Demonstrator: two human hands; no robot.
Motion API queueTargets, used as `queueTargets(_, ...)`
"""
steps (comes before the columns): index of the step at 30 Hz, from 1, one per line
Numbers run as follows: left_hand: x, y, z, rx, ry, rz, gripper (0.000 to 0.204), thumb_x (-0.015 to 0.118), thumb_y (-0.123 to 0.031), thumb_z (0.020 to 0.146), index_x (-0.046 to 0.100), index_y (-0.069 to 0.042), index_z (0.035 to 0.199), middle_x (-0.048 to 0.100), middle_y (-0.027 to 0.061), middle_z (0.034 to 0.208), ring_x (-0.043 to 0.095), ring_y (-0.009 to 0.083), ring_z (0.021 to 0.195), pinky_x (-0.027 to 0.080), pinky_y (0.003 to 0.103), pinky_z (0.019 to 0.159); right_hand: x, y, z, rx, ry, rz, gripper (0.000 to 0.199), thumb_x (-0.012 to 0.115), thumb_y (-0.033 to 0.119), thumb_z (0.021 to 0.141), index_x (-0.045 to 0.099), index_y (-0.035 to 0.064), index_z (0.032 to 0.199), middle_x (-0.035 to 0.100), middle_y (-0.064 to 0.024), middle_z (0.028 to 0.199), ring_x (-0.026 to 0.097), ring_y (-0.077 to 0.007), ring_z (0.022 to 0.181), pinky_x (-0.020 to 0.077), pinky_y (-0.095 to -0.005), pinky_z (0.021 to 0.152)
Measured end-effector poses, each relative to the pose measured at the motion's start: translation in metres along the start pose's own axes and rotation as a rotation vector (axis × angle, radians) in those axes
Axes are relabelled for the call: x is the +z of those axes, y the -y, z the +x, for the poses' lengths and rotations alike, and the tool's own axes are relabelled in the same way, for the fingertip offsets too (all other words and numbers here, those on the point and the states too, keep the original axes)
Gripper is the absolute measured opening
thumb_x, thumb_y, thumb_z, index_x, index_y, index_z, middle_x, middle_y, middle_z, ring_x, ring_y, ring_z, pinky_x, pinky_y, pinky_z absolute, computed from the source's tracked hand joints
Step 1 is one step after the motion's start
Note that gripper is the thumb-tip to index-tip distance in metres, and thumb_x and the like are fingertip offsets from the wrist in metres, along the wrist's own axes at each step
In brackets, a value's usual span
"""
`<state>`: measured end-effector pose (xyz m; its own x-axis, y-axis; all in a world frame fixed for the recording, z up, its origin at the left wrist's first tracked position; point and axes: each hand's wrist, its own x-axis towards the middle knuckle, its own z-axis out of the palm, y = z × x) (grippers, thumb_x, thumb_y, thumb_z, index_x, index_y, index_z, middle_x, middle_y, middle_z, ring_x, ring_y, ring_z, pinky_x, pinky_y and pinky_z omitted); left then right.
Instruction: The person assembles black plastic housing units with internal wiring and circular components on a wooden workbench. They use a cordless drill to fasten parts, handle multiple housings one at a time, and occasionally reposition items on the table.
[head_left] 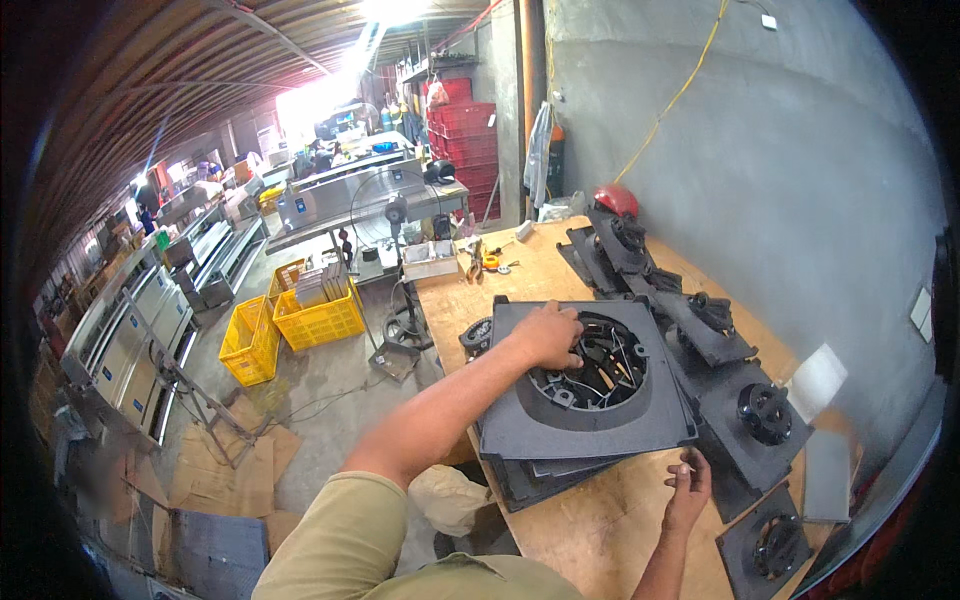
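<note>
A black square panel [502, 408] with a raised round opening lies on top of a stack of similar panels on the wooden table. Inside the opening sit a dark ring frame [566, 396] and several thin wires. My left hand [547, 337] reaches over the opening's upper left edge, its fingers curled down onto the rim. Just off the panel's near right corner, my right hand [688, 490] is closed with thumb and fingertips together. Whatever it may pinch is too small to make out.
More black panels with round fan-like parts [765, 413] line the table's right side by the wall. Pliers [474, 262] and a yellow tape measure [491, 262] lie at the far end. A standing fan [396, 210] and yellow crates [318, 318] are on the left.
</note>
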<state>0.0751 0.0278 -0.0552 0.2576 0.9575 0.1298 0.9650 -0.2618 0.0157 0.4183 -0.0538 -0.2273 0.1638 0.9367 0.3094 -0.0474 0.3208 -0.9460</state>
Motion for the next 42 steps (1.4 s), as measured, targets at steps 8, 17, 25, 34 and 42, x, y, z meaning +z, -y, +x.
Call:
queueTargets(8,-0.002,0.0,-0.004,-0.012,-0.026,-0.039,0.039,0.075,-0.043,0.077,0.068,-0.007,0.089,0.059,0.0107,0.109,0.052,0.0354,0.11,0.048,0.046,0.091,0.059,0.023,-0.003,0.281,0.211,0.33,0.048,0.057,0.023,0.097,0.04,0.0069,0.139,0.06,-0.0102,0.115,0.065,-0.0208,0.081,0.0528,-0.0326,0.062)
queueTargets(17,-0.005,0.0,-0.003,-0.028,0.017,-0.043,0.042,0.075,-0.045,0.076,0.072,-0.008,0.097,0.06,0.0112,0.114,0.052,0.036,0.115,0.047,0.047,0.095,0.079,-0.001,-0.013,0.209,0.334,0.204,0.042,0.064,0.013,0.091,0.048,0.0011,0.127,0.064,-0.0061,0.099,0.061,-0.0155,0.078,0.0516,-0.0282,0.062)
queueTargets(25,0.007,0.012,0.003,-0.002,-0.081,-0.12,0.038,0.073,-0.046,0.077,0.069,-0.009,0.085,0.065,0.0118,0.098,0.056,0.0365,0.105,0.049,0.046,0.088,0.098,-0.004,-0.012,0.212,0.216,0.23,0.028,0.056,0.002,0.088,0.055,0.0012,0.116,0.064,-0.0063,0.095,0.059,-0.0145,0.072,0.0485,-0.0283,0.059)
queueTargets(34,0.011,0.019,0.005,0.049,-0.223,-0.266,0.034,0.074,-0.041,0.077,0.07,-0.008,0.08,0.068,0.0148,0.084,0.061,0.0368,0.094,0.049,0.045,0.086,0.113,0.034,-0.012,0.231,0.157,0.262,0.022,0.058,0.002,0.088,0.058,0.0001,0.11,0.064,-0.0077,0.09,0.058,-0.0157,0.062,0.0455,-0.0283,0.048)
queueTargets(42,0.002,0.011,-0.01,0.106,-0.5,-0.237,0.034,0.07,-0.04,0.08,0.069,-0.006,0.085,0.067,0.0172,0.091,0.06,0.0377,0.097,0.047,0.046,0.088,0.111,0.014,-0.012,0.247,0.165,0.274,0.022,0.062,0.006,0.089,0.059,0.0006,0.11,0.064,-0.0077,0.087,0.055,-0.0146,0.057,0.0421,-0.0279,0.045)
